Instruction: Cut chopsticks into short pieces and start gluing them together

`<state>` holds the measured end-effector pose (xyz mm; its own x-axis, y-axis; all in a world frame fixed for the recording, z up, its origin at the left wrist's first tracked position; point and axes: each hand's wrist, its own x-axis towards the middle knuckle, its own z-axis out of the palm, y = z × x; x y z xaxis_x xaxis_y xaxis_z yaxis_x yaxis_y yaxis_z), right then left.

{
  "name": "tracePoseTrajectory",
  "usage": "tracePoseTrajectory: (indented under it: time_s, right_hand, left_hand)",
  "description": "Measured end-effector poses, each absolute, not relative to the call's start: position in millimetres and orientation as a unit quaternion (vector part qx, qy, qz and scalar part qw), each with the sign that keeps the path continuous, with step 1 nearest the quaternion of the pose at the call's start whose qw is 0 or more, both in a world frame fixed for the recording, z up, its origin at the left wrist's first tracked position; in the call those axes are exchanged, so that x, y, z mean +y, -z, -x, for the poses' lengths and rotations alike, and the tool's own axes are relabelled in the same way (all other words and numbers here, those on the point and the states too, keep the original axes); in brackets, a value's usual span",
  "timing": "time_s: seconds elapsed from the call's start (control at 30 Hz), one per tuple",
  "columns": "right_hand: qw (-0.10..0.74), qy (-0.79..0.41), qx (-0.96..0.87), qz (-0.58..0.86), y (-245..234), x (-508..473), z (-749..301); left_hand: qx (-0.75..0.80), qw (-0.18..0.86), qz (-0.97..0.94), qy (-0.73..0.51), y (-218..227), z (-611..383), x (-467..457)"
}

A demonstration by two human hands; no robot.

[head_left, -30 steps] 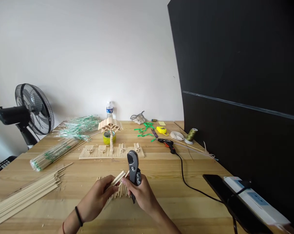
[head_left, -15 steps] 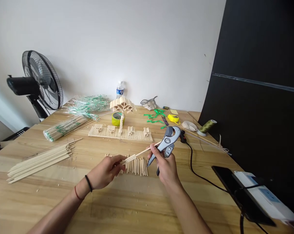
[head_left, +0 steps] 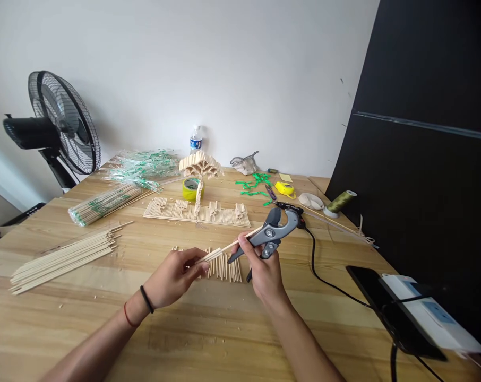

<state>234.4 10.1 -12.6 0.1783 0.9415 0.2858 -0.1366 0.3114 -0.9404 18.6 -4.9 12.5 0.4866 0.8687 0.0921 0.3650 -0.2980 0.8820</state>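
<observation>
My left hand (head_left: 172, 276) pinches the near end of a thin bamboo stick (head_left: 228, 248) above the wooden table (head_left: 192, 339). The stick runs up and to the right into the jaws of a grey cutter (head_left: 274, 231). Around the cutter's handles my right hand (head_left: 262, 268) is closed. Under both hands lies a row of several short cut stick pieces (head_left: 222, 268). Farther back stands a stick model (head_left: 196, 209): a flat slatted base with small blocks and a palm-like tree on it.
Long loose sticks (head_left: 63, 257) and a wrapped bundle (head_left: 105, 201) lie at the left. A fan (head_left: 61, 124) stands beyond the left edge. A yellow tape roll (head_left: 190, 188), water bottle (head_left: 195, 140), glue gun cable (head_left: 324, 276), thread spool (head_left: 340, 201) and a phone (head_left: 378, 297) also sit here.
The cutter swung from upright to lying sideways with a stick in its jaws. Both hands spread apart along the stick. The view shifted left and slightly down.
</observation>
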Motion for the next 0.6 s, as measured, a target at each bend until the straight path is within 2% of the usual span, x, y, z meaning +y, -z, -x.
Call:
tracePoseTrajectory:
  time_s: [0.2, 0.43, 0.6]
  right_hand:
    - [0.613, -0.395, -0.531, 0.431, 8.9, 5.7, -233.5]
    - [0.53, -0.192, -0.661, 0.496, 4.6, 4.2, -241.2]
    - [0.459, -0.132, -0.73, 0.489, 8.9, 5.6, -239.0]
  left_hand:
    - [0.431, 0.373, -0.755, -0.324, -14.8, -20.0, -5.6]
    - [0.484, 0.327, -0.705, -0.401, -23.3, -10.4, -6.2]
    - [0.463, 0.31, -0.719, -0.414, -23.8, -11.2, -10.8]
